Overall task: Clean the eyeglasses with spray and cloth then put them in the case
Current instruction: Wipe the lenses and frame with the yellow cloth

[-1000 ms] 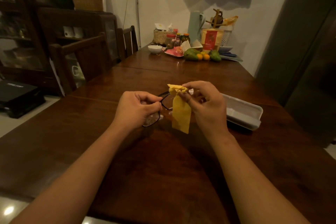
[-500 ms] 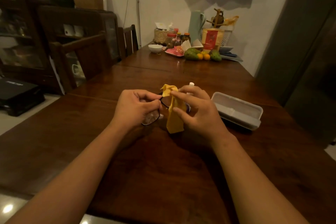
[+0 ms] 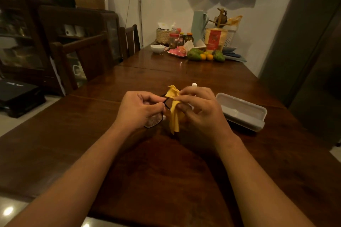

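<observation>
Right hand (image 3: 201, 110) shifted left, pinching yellow cloth (image 3: 174, 110) onto lens. Left hand (image 3: 140, 110) grip closed on eyeglasses (image 3: 154, 121); frame thin, fragile, hold by rim

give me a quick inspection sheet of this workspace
surface: dark wooden table, glossy.
job's things: eyeglasses held up; yellow cloth on one lens; open grey case at right; white spray top behind right hand.
clutter: fruit, jars, bowl at far end.
grippers: left hand grips the frame; right hand pinches cloth.
cables: a thin cord on the wall.
surroundings: chairs, cabinet.
</observation>
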